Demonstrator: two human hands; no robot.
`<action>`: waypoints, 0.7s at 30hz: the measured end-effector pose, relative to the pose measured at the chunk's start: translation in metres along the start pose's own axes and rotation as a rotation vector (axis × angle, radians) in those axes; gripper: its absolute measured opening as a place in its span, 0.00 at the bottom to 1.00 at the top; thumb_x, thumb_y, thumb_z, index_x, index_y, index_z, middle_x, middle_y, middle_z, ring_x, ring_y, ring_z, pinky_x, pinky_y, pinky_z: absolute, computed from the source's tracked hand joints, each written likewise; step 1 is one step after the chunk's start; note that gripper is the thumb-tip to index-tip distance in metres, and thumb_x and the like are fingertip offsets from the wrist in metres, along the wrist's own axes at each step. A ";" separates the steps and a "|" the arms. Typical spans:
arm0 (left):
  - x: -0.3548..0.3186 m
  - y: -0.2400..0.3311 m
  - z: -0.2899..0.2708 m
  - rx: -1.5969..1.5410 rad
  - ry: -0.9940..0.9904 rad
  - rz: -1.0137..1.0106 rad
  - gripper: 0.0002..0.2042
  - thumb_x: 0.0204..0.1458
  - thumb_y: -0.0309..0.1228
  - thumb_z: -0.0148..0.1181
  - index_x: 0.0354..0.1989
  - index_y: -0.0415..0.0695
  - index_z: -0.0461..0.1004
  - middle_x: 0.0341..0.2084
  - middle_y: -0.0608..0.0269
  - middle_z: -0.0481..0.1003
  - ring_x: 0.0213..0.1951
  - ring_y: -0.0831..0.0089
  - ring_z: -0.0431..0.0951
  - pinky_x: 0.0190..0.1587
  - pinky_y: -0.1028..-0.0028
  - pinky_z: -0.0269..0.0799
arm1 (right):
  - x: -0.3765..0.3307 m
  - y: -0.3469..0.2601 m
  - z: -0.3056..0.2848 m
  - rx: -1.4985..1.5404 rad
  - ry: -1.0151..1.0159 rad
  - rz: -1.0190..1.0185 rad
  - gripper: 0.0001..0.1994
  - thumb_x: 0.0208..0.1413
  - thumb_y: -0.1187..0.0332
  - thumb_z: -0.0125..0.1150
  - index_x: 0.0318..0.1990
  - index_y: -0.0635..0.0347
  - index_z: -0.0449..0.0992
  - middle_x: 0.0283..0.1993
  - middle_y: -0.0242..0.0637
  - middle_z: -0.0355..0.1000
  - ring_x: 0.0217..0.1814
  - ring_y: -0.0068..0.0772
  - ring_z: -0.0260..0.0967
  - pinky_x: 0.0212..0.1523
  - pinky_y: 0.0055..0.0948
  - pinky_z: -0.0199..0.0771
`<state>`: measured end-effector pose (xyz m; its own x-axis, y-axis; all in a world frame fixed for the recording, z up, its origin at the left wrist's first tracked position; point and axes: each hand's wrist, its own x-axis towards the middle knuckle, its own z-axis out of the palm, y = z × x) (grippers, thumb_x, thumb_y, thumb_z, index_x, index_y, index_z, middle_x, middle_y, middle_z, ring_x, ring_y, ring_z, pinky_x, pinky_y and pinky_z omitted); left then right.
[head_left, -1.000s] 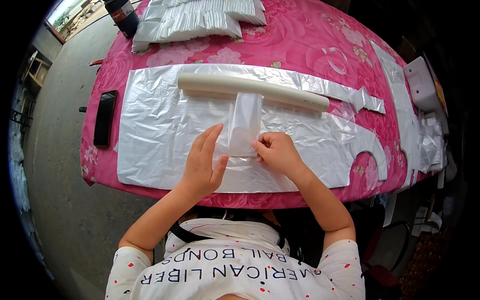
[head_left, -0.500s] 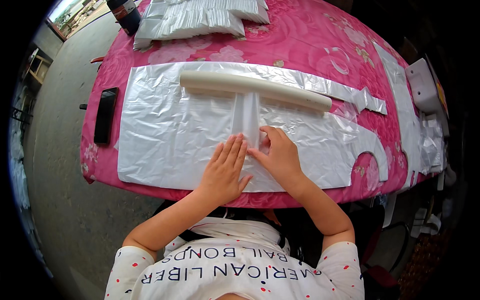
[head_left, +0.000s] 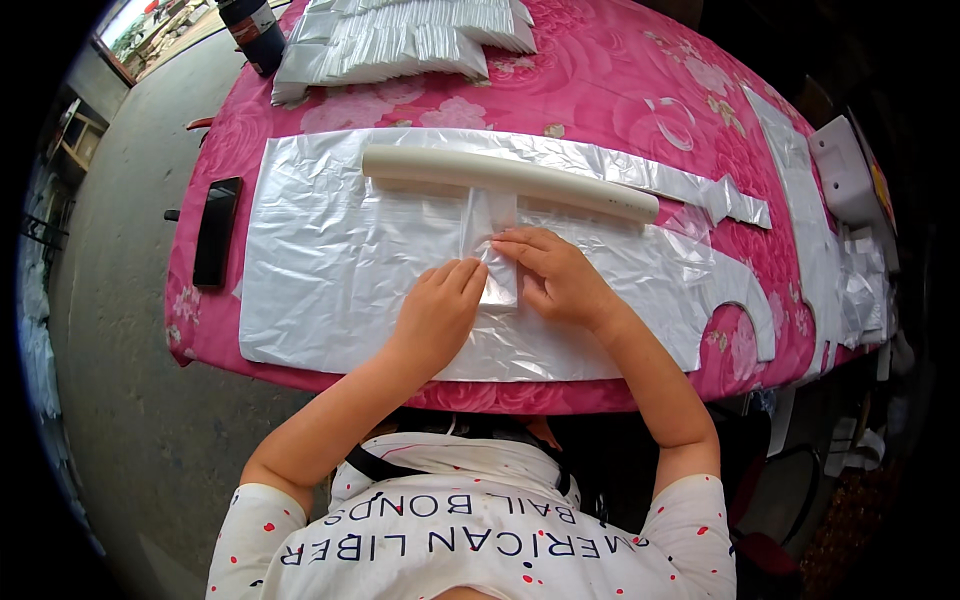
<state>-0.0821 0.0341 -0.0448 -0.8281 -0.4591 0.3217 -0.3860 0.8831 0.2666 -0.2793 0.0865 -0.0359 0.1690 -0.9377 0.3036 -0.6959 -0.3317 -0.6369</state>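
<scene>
Both hands partly hide folded plastic; I cannot tell if either grip's closed.

Your plastic strip is thin, translucent white, narrow and folded. It runs lengthwise at frame centre, lower part creased.

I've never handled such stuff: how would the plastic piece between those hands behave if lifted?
The plastic piece would probably flop, since it shows creases. It looks light, being thin and translucent. Its shine hints at slipperiness.
</scene>
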 end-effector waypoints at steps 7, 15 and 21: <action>-0.021 -0.005 -0.012 -0.063 0.081 0.275 0.17 0.39 0.27 0.59 0.41 0.38 0.71 0.43 0.58 0.73 0.44 0.66 0.74 0.46 0.68 0.68 | -0.014 -0.013 0.012 -0.098 0.032 -0.129 0.14 0.37 0.80 0.57 0.36 0.62 0.76 0.40 0.36 0.72 0.44 0.39 0.68 0.45 0.32 0.70; -0.041 -0.003 -0.019 -0.218 0.000 0.165 0.23 0.33 0.21 0.54 0.45 0.38 0.71 0.42 0.56 0.73 0.45 0.63 0.74 0.47 0.66 0.67 | -0.034 -0.028 0.025 -0.124 0.062 -0.183 0.15 0.37 0.76 0.61 0.38 0.56 0.77 0.38 0.32 0.73 0.41 0.34 0.70 0.41 0.29 0.71; -0.027 -0.001 -0.022 -0.323 -0.125 -0.315 0.19 0.42 0.23 0.59 0.46 0.37 0.69 0.30 0.52 0.77 0.34 0.59 0.77 0.36 0.68 0.70 | -0.017 -0.035 0.017 0.155 0.065 0.397 0.06 0.48 0.71 0.59 0.32 0.61 0.78 0.24 0.34 0.73 0.26 0.24 0.69 0.29 0.23 0.68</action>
<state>-0.0503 0.0438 -0.0338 -0.7414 -0.6671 0.0729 -0.4964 0.6183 0.6093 -0.2456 0.1120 -0.0306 -0.1382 -0.9889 0.0542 -0.5843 0.0372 -0.8107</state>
